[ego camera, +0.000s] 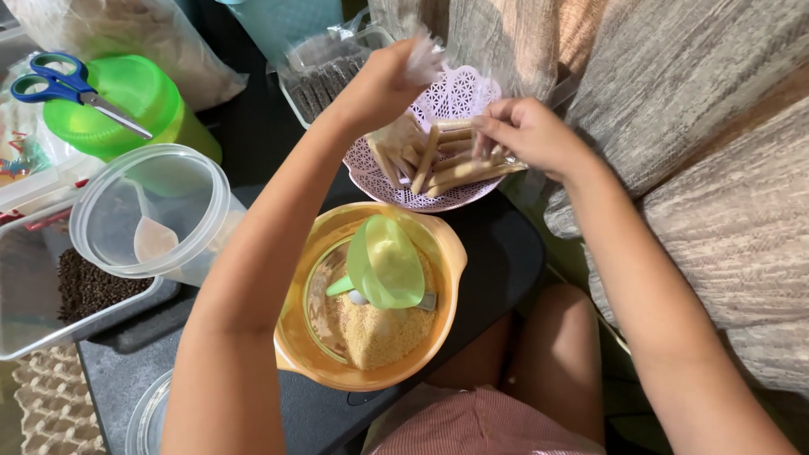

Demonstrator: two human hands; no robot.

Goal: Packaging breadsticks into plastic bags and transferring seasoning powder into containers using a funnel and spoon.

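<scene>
Over lacy pink basket, right hand grips slim tan sticks.

At twelve o'clock, a clear plastic packet of dark sticks lies flat, rectangular, its open top crumpled. At eleven o'clock, a translucent plastic bag of pale brownish contents slumps against the edge. At nine o'clock, a corner of a colourful printed package shows red, teal and white. No signs or screens visible.
</scene>
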